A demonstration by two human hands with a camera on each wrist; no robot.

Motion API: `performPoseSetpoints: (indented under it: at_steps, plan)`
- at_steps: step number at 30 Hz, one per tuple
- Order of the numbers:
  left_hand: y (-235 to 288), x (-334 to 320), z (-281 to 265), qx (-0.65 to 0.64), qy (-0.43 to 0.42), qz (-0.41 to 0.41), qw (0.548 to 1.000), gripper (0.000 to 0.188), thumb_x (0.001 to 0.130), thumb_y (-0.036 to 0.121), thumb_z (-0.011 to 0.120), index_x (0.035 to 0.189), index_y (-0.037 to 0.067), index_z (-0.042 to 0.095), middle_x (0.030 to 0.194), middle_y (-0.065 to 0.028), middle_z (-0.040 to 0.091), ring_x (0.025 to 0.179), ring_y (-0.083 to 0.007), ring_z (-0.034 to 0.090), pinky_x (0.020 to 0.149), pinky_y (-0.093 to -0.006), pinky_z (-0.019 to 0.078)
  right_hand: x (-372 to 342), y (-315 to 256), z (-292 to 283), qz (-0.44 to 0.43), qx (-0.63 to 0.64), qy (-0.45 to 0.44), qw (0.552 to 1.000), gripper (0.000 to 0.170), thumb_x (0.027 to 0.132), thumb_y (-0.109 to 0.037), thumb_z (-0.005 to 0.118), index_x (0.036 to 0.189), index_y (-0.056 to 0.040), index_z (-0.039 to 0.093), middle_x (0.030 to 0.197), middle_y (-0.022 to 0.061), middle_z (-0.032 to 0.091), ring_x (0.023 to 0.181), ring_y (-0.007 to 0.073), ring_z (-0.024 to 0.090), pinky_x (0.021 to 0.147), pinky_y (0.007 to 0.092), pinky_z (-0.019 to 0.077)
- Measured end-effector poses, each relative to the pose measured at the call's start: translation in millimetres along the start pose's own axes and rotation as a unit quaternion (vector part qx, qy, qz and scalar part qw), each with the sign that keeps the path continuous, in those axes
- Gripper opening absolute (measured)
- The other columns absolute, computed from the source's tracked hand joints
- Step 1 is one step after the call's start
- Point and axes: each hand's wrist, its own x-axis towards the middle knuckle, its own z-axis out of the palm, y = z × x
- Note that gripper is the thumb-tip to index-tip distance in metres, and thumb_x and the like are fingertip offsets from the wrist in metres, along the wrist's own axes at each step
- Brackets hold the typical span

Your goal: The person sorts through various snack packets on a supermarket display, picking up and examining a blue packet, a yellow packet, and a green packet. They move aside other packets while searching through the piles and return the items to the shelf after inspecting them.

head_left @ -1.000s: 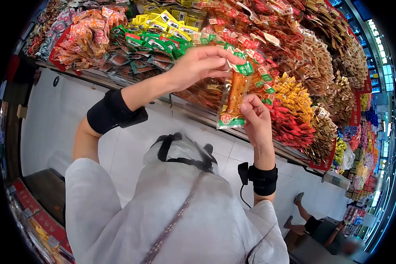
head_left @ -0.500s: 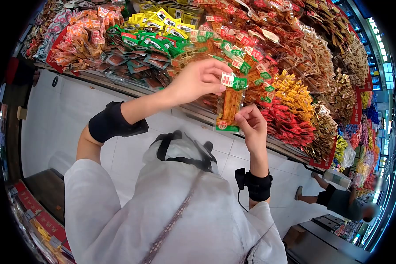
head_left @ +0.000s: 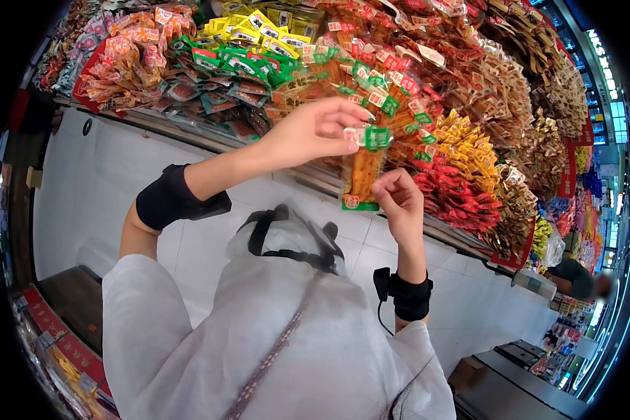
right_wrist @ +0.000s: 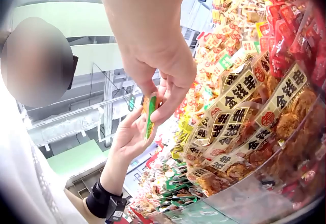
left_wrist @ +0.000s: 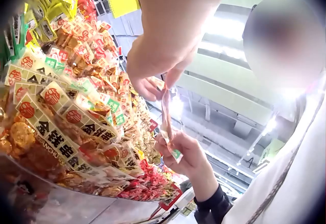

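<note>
A clear snack packet [head_left: 364, 168] with orange-brown contents and green ends is held upright in front of the display. The left hand [head_left: 313, 133] pinches its top corner, thumb below and fingers curled. At the packet's lower right edge, the right hand [head_left: 401, 199] pinches between thumb and finger. In the left wrist view the packet [left_wrist: 166, 112] appears edge-on, between the left hand [left_wrist: 158, 66] above and the right hand [left_wrist: 186, 152] below. The right wrist view has the packet's green end [right_wrist: 151, 113] at the right hand's fingertips [right_wrist: 159, 107], with the left hand [right_wrist: 128, 137] behind.
Heaped packets fill the display: yellow [head_left: 262, 31], green [head_left: 234, 63], red [head_left: 462, 196] and orange [head_left: 136, 52]. Its front edge [head_left: 315, 183] runs below the hands. Another person [head_left: 574, 278] is at the far right, and a second shelf [head_left: 56, 329] stands at lower left.
Both hands have lowered the packet and moved it slightly left, and its printed top label has turned into view. The other person has shifted up and right, partly behind the display.
</note>
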Motion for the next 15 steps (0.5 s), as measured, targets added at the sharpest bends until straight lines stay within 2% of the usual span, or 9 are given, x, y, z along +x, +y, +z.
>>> performPoseSetpoints:
  at_steps: [2,4,6,7,8,10,11,14,15]
  plan:
    - [2,-5,-6,-0.045,-0.043,-0.08,0.995,0.045,0.078,0.006,0.066,0.119,0.004,0.048,0.11,-0.0029,0.056,0.095,-0.0064,0.053,0.082,-0.0224,0.0432,-4,-3,2,-0.001,-0.05,-0.011,0.999,0.006,0.084,0.0,0.057,0.086,-0.0019,0.052,0.079,-0.0024,0.055,0.075,0.0039,0.053,0.065,0.0176,0.0417]
    - [-3,-9,-12,0.039,-0.105,-0.086,0.99,0.04,0.077,0.006,0.067,0.114,0.004,0.052,0.102,0.0,0.058,0.091,-0.0041,0.053,0.08,-0.0214,0.0431,-7,-5,3,0.01,-0.115,-0.026,0.993,0.006,0.083,-0.001,0.059,0.085,-0.0007,0.053,0.078,-0.0004,0.056,0.075,0.0053,0.055,0.063,0.0195,0.0459]
    - [-13,-13,-23,0.06,-0.159,-0.162,0.972,0.032,0.076,0.008,0.07,0.105,0.004,0.057,0.094,0.0024,0.06,0.088,-0.0028,0.053,0.079,-0.0213,0.0432,-8,-10,5,0.02,-0.16,-0.035,0.986,0.007,0.083,-0.001,0.059,0.085,-0.0001,0.053,0.077,0.0008,0.058,0.072,0.0063,0.057,0.061,0.0199,0.0466]
    - [-14,-17,-23,0.067,-0.152,-0.158,0.973,0.026,0.076,0.007,0.07,0.099,0.003,0.059,0.088,0.0035,0.06,0.083,-0.0025,0.052,0.077,-0.0214,0.0436,-7,-9,5,0.008,-0.169,-0.026,0.985,0.007,0.083,-0.002,0.059,0.085,0.0005,0.053,0.075,0.0019,0.059,0.07,0.0067,0.057,0.06,0.0206,0.047]
    - [-14,-21,-20,0.026,-0.121,-0.168,0.978,0.024,0.076,0.007,0.07,0.097,0.002,0.059,0.087,0.0034,0.06,0.081,-0.0028,0.053,0.074,-0.0216,0.0444,-7,-6,5,0.008,-0.172,-0.023,0.985,0.007,0.083,-0.001,0.059,0.085,0.0003,0.053,0.074,0.0027,0.06,0.069,0.0078,0.058,0.059,0.0213,0.0477]
    - [-16,-26,-23,0.048,-0.12,-0.141,0.981,0.023,0.077,0.007,0.069,0.097,0.002,0.06,0.086,0.0032,0.061,0.081,-0.0026,0.053,0.074,-0.0211,0.045,-6,-15,9,-0.003,-0.245,-0.04,0.969,0.007,0.083,-0.002,0.06,0.085,0.0003,0.054,0.077,0.002,0.059,0.072,0.008,0.059,0.061,0.0217,0.0477]
    - [-15,-27,-25,0.102,-0.111,-0.149,0.977,0.02,0.077,0.007,0.069,0.094,0.001,0.061,0.084,0.002,0.062,0.08,-0.0027,0.054,0.072,-0.0208,0.0457,-5,-18,12,-0.004,-0.262,-0.049,0.964,0.007,0.082,-0.001,0.06,0.085,0.001,0.055,0.076,0.0047,0.06,0.07,0.0095,0.06,0.059,0.0227,0.0486]
    - [-3,-33,-22,0.119,-0.064,-0.135,0.982,0.019,0.076,0.008,0.07,0.091,-0.001,0.061,0.078,0.0034,0.06,0.073,-0.002,0.053,0.068,-0.02,0.0448,2,-25,21,-0.017,-0.296,-0.055,0.953,0.007,0.082,0.0,0.06,0.086,0.002,0.055,0.076,0.0073,0.062,0.067,0.0111,0.061,0.058,0.0232,0.0493]
    - [-2,-34,-24,0.18,-0.04,-0.117,0.976,0.017,0.075,0.009,0.071,0.086,-0.002,0.062,0.072,0.0014,0.06,0.068,-0.0015,0.052,0.062,-0.0195,0.0441,6,-25,22,-0.03,-0.298,-0.057,0.952,0.007,0.082,0.0,0.059,0.087,0.0022,0.055,0.077,0.0084,0.063,0.066,0.0116,0.062,0.058,0.0229,0.0496]
